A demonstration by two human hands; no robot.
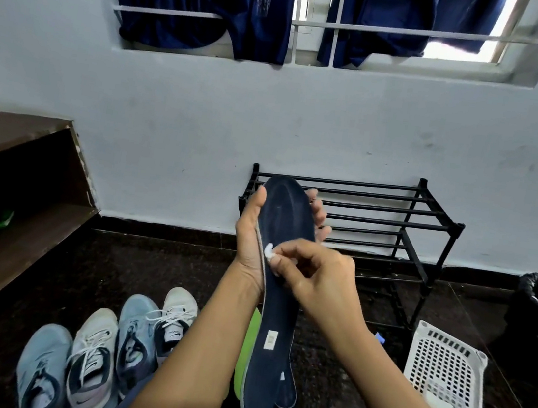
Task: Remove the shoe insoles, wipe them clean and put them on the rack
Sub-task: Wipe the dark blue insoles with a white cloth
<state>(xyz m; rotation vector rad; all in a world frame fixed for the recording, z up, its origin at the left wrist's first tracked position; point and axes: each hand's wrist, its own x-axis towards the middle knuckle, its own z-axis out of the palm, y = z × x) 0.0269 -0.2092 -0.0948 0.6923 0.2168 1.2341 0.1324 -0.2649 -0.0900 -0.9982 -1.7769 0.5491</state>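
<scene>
In front of the rack [379, 221], the left hand [250, 239] clasps a navy insole [277, 295] upright, while the right hand [315, 279] pinches a white wipe [269, 250] against it.

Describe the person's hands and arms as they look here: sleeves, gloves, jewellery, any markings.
Both arms are bare. The left forearm and right forearm show no sleeve down to the bottom edge of the view. The left hand and right hand wear no gloves, and no ring, watch, bracelet or marking shows on either. The nails are too small to judge.
</scene>
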